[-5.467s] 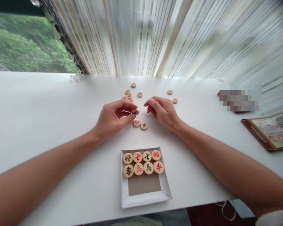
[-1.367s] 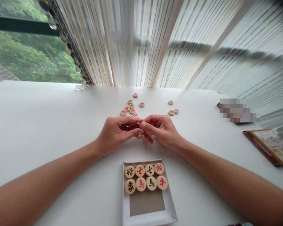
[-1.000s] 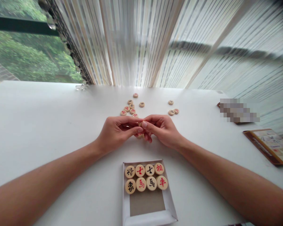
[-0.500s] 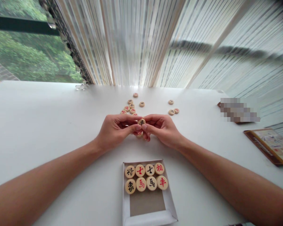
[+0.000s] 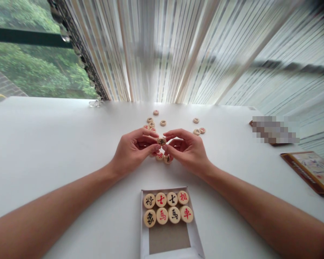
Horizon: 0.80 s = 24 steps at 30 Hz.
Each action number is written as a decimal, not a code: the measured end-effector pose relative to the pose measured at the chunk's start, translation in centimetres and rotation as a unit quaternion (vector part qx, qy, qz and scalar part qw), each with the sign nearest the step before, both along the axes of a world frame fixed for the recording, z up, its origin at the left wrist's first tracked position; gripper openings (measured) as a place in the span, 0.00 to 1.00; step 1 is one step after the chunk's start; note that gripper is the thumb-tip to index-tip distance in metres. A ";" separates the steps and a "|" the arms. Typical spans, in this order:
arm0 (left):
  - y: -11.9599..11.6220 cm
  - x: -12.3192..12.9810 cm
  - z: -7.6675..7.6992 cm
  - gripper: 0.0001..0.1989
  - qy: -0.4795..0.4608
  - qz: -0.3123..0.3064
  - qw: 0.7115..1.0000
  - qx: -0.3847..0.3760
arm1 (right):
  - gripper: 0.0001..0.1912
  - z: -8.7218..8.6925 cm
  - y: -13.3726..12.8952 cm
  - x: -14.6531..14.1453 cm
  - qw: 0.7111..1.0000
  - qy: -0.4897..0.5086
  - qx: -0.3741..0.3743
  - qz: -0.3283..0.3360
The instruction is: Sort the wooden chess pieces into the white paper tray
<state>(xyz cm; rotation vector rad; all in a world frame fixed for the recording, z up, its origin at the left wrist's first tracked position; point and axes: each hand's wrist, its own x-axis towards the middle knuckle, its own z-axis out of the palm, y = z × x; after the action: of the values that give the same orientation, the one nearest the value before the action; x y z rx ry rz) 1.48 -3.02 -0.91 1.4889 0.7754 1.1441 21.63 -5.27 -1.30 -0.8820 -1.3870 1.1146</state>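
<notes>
A round wooden Chinese chess piece with a black character is held up between my two hands, its face towards me. My left hand pinches its left side with thumb and fingers. My right hand has thumb and index finger at its right edge, the other fingers curled. Under the hands lie more pieces, among them a red-marked piece and a black-marked piece, partly covered. Nearer me, a shallow white box holds two rows of pieces, red and black, along its far side.
Several loose pieces lie beyond my hands, including a lone piece and a pair with a red-marked piece farther right. A brown printed booklet rests on the white table at right. A string curtain hangs behind.
My right index finger has drawn apart from my left fingertips at the top of the piece. More of the pieces below shows between my hands. The view has tilted slightly up.
</notes>
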 end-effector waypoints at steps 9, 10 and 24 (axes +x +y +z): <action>-0.3 0.1 0.2 0.16 0.001 0.009 1.000 0.008 | 0.18 -0.1 -0.1 -0.1 1.000 0.004 0.020 0.002; -0.3 0.1 0.2 0.17 0.001 0.009 1.000 0.009 | 0.18 -0.1 -0.1 -0.1 1.000 0.002 0.020 0.001; -0.2 0.0 0.2 0.16 0.000 0.006 1.000 0.018 | 0.19 -0.6 0.1 0.1 0.999 -0.011 0.032 0.003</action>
<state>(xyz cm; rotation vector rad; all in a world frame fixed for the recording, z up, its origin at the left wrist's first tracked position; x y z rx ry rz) 1.45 -3.19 -0.69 1.5152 0.7675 1.1719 21.68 -5.21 -1.91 -0.8466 -1.4370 1.0611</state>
